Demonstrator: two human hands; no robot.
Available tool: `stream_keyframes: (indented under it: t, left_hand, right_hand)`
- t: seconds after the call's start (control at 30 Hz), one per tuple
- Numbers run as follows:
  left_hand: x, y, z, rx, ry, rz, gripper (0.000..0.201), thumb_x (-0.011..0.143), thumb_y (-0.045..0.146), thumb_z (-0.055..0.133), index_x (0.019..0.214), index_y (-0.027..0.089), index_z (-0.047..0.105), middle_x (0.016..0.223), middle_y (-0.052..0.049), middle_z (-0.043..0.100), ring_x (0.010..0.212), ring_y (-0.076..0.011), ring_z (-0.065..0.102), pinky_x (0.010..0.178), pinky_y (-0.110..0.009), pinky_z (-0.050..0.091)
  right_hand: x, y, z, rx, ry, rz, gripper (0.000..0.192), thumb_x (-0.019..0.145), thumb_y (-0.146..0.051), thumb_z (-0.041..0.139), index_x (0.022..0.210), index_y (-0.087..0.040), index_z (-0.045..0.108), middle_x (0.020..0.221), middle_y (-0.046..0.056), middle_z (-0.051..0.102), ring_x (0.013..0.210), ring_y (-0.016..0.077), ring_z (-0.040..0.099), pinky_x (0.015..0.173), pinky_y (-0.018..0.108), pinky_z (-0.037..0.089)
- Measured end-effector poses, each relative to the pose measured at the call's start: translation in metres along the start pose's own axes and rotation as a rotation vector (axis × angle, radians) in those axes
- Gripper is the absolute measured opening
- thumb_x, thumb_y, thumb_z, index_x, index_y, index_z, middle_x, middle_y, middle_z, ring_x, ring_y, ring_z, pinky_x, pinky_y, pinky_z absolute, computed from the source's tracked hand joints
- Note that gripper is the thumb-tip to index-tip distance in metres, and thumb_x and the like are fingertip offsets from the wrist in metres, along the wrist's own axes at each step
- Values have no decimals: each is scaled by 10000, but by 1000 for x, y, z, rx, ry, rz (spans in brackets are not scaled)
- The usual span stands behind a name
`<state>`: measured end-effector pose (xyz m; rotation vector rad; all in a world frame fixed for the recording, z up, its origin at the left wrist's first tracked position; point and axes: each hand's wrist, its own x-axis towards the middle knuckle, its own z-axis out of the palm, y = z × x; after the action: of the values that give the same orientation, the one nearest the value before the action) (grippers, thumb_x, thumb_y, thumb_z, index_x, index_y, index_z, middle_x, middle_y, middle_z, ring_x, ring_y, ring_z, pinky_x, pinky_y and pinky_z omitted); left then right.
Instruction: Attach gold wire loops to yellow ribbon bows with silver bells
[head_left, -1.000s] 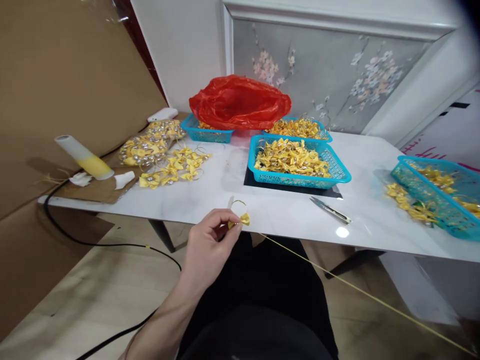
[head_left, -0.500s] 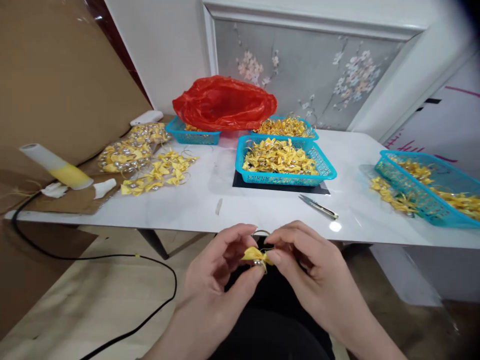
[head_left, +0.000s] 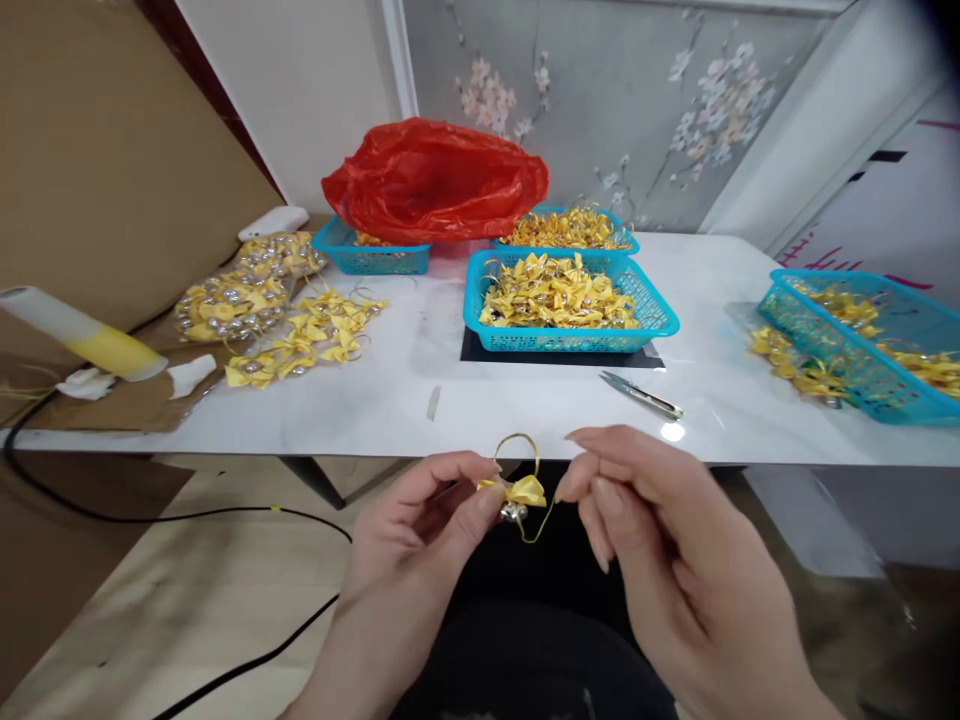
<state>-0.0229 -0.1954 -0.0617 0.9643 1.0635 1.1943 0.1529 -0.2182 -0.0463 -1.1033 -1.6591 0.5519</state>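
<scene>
Just in front of the white table's (head_left: 525,410) near edge, the left hand (head_left: 420,545) is pinching a yellow bow (head_left: 521,492) with a small bell, while the right hand (head_left: 660,540), fingers loosely curled, is gripping its gold thread (head_left: 546,520) beside the bow.

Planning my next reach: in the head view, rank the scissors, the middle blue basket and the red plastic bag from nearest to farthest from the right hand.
From the right hand:
1. Scissors, on the table just beyond it.
2. Middle blue basket, farther back, slightly left.
3. Red plastic bag, at the back left by the wall.
</scene>
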Motion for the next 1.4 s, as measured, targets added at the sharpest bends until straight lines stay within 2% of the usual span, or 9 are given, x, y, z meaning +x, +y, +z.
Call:
stream_keyframes:
  t: [0.07, 0.13, 0.27, 0.37, 0.5, 0.7, 0.87, 1.23, 1.4]
  left_hand:
    - [0, 0, 0, 3, 24, 21, 75, 794, 241, 812, 849, 282, 781, 790, 71, 748, 728, -62, 625, 691, -89, 503]
    - [1, -1, 2, 7, 45, 39, 90, 783, 236, 821, 855, 277, 789, 804, 64, 764, 736, -66, 642, 699, -94, 516]
    - [3, -3, 4, 30, 106, 86, 74, 762, 228, 832, 817, 259, 792, 787, 57, 774, 721, -74, 663, 696, -105, 536]
    - [4, -3, 4, 50, 137, 107, 78, 759, 207, 828, 792, 264, 786, 765, 72, 765, 709, -65, 662, 691, -91, 533]
    - [4, -2, 3, 57, 140, 110, 92, 759, 193, 823, 782, 272, 783, 761, 81, 764, 704, -61, 666, 687, -82, 536]
    - [4, -4, 3, 118, 145, 166, 114, 774, 182, 809, 801, 290, 784, 781, 87, 774, 718, -63, 684, 709, -82, 546]
    - [3, -3, 3, 196, 145, 227, 125, 783, 191, 804, 817, 309, 780, 783, 99, 778, 723, -64, 695, 710, -77, 550]
    - [0, 1, 5, 377, 171, 360, 168, 785, 171, 784, 812, 336, 772, 762, 121, 774, 692, -56, 691, 688, -59, 543]
    - [-1, 2, 5, 403, 182, 360, 177, 778, 166, 782, 814, 340, 774, 761, 121, 778, 686, -59, 698, 684, -60, 546]
  right_hand:
    - [-6, -2, 0, -35, 10, -25, 405, 964, -37, 437, 1273, -289, 508, 918, -26, 669, 642, 82, 623, 638, 184, 545]
    - [-8, -3, 2, -110, -16, -49, 314, 954, -30, 465, 1143, -251, 583, 858, -25, 681, 688, 82, 668, 670, 154, 559]
    - [-4, -1, 9, -250, 34, -152, 240, 948, -32, 504, 972, -165, 703, 878, 45, 665, 682, 91, 663, 609, 169, 550]
    - [-4, 0, 14, -337, 81, -216, 191, 932, -48, 573, 978, -111, 747, 782, 64, 622, 598, 107, 602, 505, 215, 497]
    - [-6, 0, 17, -323, 103, -224, 196, 890, 12, 601, 999, -61, 746, 712, 57, 581, 565, 112, 522, 497, 250, 462]
    - [-6, -1, 17, -338, 95, -227, 159, 891, -8, 614, 967, -57, 746, 669, 40, 551, 547, 111, 460, 469, 254, 413]
    - [-4, -2, 17, -348, 89, -246, 149, 887, -2, 608, 909, -29, 753, 638, 43, 538, 538, 109, 442, 467, 253, 408]
    - [-6, -2, 17, -310, 98, -232, 163, 876, 23, 602, 930, -42, 741, 661, 40, 537, 554, 110, 450, 475, 258, 404]
    - [-6, -3, 17, -298, 83, -214, 168, 880, 23, 590, 921, -41, 740, 651, 34, 519, 544, 109, 432, 463, 260, 385]
